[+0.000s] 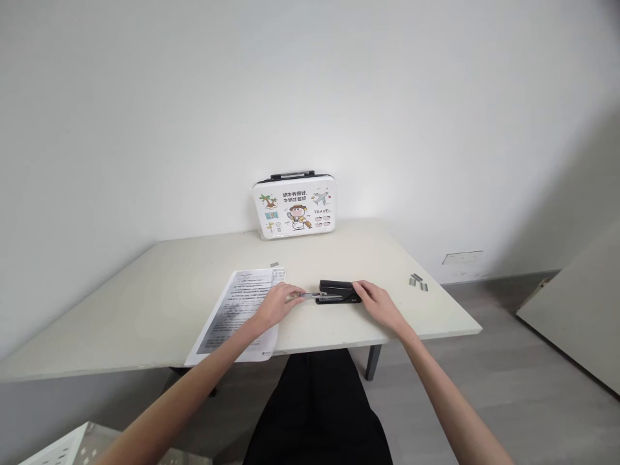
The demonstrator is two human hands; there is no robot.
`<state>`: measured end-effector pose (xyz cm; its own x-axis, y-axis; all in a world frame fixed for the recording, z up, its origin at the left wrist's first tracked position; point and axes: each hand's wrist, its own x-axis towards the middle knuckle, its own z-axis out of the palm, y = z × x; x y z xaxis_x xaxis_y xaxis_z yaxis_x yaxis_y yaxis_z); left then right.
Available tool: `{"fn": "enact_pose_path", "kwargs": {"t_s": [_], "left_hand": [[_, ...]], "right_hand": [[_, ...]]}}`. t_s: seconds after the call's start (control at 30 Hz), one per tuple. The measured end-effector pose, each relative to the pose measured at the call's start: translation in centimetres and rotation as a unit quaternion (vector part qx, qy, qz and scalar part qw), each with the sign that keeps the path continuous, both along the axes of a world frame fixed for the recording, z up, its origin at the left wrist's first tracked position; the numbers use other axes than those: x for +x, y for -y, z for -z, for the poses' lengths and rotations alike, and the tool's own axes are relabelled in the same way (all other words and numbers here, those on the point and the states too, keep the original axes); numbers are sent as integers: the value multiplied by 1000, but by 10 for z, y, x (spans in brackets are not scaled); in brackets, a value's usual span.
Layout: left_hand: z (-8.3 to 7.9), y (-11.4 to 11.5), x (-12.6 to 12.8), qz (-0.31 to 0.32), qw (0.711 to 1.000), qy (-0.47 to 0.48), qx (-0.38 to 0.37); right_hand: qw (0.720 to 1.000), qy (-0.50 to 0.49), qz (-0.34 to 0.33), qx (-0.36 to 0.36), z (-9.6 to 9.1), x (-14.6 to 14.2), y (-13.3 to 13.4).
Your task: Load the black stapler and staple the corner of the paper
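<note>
A black stapler (336,285) lies on its side or low on the white table, its nose toward the left. My right hand (378,301) grips its right end, the fingers wrapped partly behind it. From the stapler's left end sticks out a narrow silver metal staple tray (312,295). My left hand (278,306) pinches the outer end of this tray between thumb and fingers. Whether staples sit inside the tray is too small to tell. Under my left wrist and forearm lies a printed sheet of paper (227,316), partly covered.
Several small staple strips (417,278) lie on the table's right side, with another strip (274,264) behind the paper. A white cartoon-printed case (296,210) stands against the wall. The table's (130,303) front edge runs close below my hands. A white perforated container (72,445) stands lower left.
</note>
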<state>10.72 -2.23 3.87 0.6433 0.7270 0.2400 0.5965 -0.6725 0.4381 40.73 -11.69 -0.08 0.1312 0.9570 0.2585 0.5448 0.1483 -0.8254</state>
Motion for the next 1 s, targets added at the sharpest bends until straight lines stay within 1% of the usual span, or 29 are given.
{"fn": "enact_pose_path", "kwargs": {"t_s": [0.1,0.23,0.3,0.37,0.47,0.57,0.63,0.8,1.0], "left_hand": [[-5,3,-9,4,999,10,-41],[-10,11,-21,47,993,17,-103],[-11,17,-25,60,991,27,-116],[-10,22,-22,64,990,40,-119],[-8,25,-9,81,989,46,-112],[-4,21,8,92,991,41,-92],[-1,18,14,94,992,42,-73],[3,12,16,116,993,14,-27],[0,15,19,104,994,-16,3]], "right_hand": [[1000,1,-10,-2,1,0,1],[999,-2,-45,6,3,1,3],[997,-13,-73,5,3,2,4],[995,-21,-93,4,2,2,5],[993,-33,-116,-1,-1,1,7],[991,-44,-126,-6,-2,0,8],[991,-43,-124,-5,-2,0,8],[994,-23,-111,-3,1,1,6],[994,-6,-111,3,-5,-1,5]]}}
